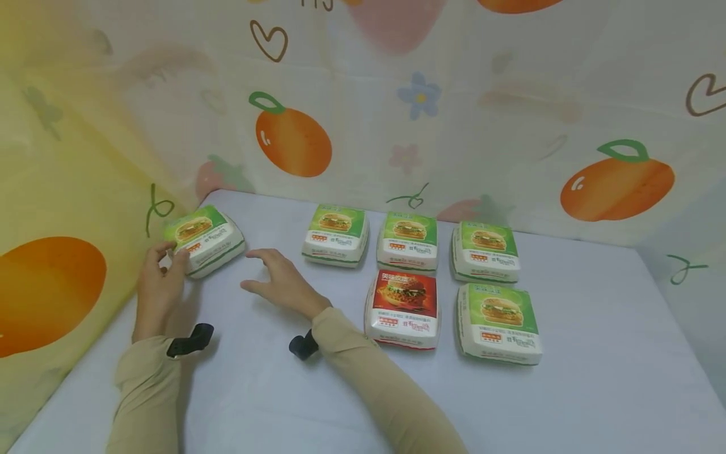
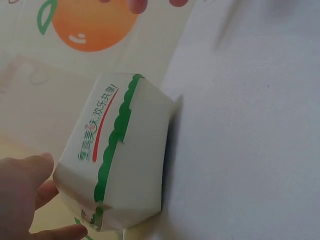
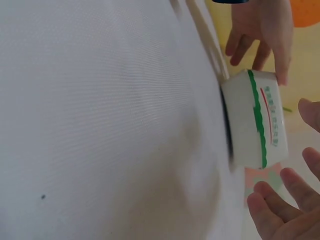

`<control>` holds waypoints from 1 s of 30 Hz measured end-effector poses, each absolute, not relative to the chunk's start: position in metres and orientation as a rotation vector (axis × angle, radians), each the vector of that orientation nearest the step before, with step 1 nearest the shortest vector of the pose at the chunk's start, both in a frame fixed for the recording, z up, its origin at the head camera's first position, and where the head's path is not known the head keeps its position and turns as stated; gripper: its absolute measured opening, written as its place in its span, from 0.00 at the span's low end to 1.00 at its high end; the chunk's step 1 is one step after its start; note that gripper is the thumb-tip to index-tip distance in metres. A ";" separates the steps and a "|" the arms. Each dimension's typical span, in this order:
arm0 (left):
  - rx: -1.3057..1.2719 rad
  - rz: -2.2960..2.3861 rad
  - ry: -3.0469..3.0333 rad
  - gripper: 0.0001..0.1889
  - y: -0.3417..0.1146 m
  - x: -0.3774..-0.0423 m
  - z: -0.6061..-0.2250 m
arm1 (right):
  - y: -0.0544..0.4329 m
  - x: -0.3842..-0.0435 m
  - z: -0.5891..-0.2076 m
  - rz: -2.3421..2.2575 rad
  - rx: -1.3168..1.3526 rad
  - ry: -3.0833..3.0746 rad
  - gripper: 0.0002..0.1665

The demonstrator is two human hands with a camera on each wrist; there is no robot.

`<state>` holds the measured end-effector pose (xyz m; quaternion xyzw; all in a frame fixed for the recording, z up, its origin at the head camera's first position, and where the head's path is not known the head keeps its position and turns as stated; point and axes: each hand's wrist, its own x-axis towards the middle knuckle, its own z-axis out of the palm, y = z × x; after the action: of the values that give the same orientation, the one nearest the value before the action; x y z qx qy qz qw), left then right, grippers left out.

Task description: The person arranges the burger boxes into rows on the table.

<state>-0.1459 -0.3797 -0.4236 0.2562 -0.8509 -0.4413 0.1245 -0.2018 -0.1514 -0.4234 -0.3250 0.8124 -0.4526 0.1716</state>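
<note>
A green-and-white burger box [image 1: 205,241] stands at the table's far left, turned at an angle, a burger printed on its lid. My left hand [image 1: 161,287] is at its left near corner, and in the left wrist view the thumb [image 2: 37,167] touches or nearly touches the box's edge. Those fingers are spread, and part of them is hidden behind the box. To the right of the box, my right hand [image 1: 286,282] reaches toward it with thumb and fingers apart. The right wrist view shows a gap between the right fingertips [image 3: 260,190] and the box.
Right of the hands stand more green burger boxes: one [image 1: 334,234], a second [image 1: 407,242], a third [image 1: 485,252] and a nearer one [image 1: 499,324]. A red burger box [image 1: 403,309] sits among them. A fruit-print cloth [image 1: 363,113] hangs behind the white table [image 1: 601,353].
</note>
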 end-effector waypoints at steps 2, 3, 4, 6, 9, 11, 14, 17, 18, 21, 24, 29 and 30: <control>0.777 -1.277 -2.447 0.29 -0.379 -0.147 -0.424 | -0.152 -0.203 -0.423 -1.279 -0.919 2.303 0.34; 0.792 -1.273 -2.438 0.28 -0.378 -0.147 -0.424 | -0.152 -0.204 -0.422 -1.275 -0.917 2.301 0.34; 0.798 -1.272 -2.424 0.28 -0.378 -0.148 -0.424 | -0.152 -0.204 -0.422 -1.271 -0.915 2.303 0.34; 0.798 -1.269 -2.424 0.28 -0.378 -0.149 -0.425 | -0.152 -0.205 -0.422 -1.265 -0.914 2.304 0.34; 0.737 -1.249 -2.498 0.32 -0.378 -0.151 -0.426 | -0.150 -0.206 -0.423 -1.257 -0.908 2.316 0.34; 0.674 -1.215 -2.576 0.33 -0.378 -0.154 -0.427 | -0.149 -0.206 -0.423 -1.256 -0.904 2.320 0.34; 0.599 -1.172 -2.649 0.35 -0.378 -0.156 -0.428 | -0.149 -0.207 -0.424 -1.258 -0.896 2.316 0.34; 0.588 -1.195 -2.655 0.34 -0.378 -0.156 -0.428 | -0.148 -0.207 -0.424 -1.266 -0.887 2.312 0.34; 0.589 -1.211 -2.653 0.33 -0.378 -0.156 -0.428 | -0.148 -0.207 -0.424 -1.271 -0.883 2.311 0.33; 0.580 -1.254 -2.651 0.32 -0.378 -0.154 -0.427 | -0.146 -0.207 -0.423 -1.284 -0.878 2.318 0.34; 0.548 -1.285 -2.652 0.31 -0.377 -0.153 -0.425 | -0.145 -0.207 -0.424 -1.303 -0.874 2.323 0.34; 0.462 -1.338 -2.673 0.30 -0.376 -0.150 -0.421 | -0.146 -0.207 -0.426 -1.323 -0.866 2.332 0.34; 0.438 -1.349 -2.681 0.30 -0.376 -0.150 -0.420 | -0.146 -0.207 -0.427 -1.324 -0.866 2.334 0.35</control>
<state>-0.1497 -0.3760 -0.4205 0.1442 -0.8826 -0.4442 0.0541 -0.2074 -0.1464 -0.4267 -0.3031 0.8170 -0.4636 0.1603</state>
